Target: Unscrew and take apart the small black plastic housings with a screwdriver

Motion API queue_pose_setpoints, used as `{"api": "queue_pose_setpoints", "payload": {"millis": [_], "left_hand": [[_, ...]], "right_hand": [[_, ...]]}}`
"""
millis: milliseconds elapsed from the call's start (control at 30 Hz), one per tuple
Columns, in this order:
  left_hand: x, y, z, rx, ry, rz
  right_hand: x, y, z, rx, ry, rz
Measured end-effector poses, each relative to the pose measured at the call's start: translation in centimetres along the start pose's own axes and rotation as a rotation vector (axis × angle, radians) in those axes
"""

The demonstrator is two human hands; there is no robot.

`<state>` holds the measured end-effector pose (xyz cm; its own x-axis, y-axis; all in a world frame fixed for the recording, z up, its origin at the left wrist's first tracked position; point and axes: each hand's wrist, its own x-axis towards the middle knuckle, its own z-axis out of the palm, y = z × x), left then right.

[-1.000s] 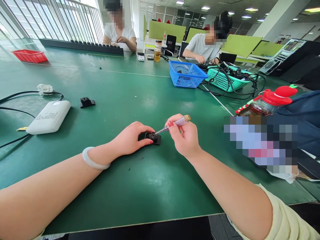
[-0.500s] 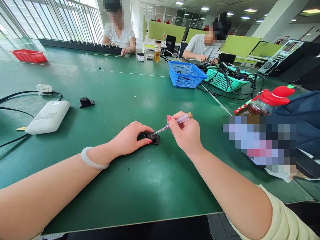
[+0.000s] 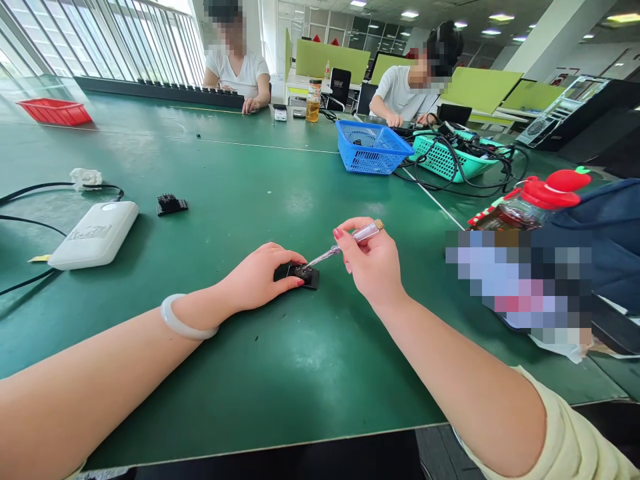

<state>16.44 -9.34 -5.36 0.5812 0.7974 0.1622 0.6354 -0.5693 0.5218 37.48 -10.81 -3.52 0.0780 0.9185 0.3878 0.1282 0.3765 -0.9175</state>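
Observation:
My left hand [image 3: 265,277] grips a small black part [image 3: 309,277] against the green table [image 3: 280,373], thumb on the near side and fingers on the far side. In my right hand [image 3: 375,267] is a screwdriver with a clear handle [image 3: 367,232], held between thumb and fingers. Its thin shaft slants down to the left, and the tip meets the top of the black part. Fine details at the tip are too small to tell. A similar black part [image 3: 171,204] lies farther back on the left.
A white box [image 3: 95,235] with black cables lies left. Blue [image 3: 375,150] and teal [image 3: 450,160] baskets, the latter with cables, stand behind. A red tray [image 3: 55,112] is far left, a red-lidded bottle [image 3: 537,197] right. Two people sit across the table.
The screwdriver handle has tipped slightly lower and to the left in my right hand. My left hand keeps its grip on the black part. The far right person's arm has shifted.

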Motion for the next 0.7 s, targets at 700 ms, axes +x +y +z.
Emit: {"api": "queue_pose_setpoints", "payload": {"millis": [700], "left_hand": [[0.0, -0.06, 0.0, -0.007, 0.0, 0.015]], "right_hand": [[-0.47, 0.2, -0.46, -0.048, -0.033, -0.198]]}}
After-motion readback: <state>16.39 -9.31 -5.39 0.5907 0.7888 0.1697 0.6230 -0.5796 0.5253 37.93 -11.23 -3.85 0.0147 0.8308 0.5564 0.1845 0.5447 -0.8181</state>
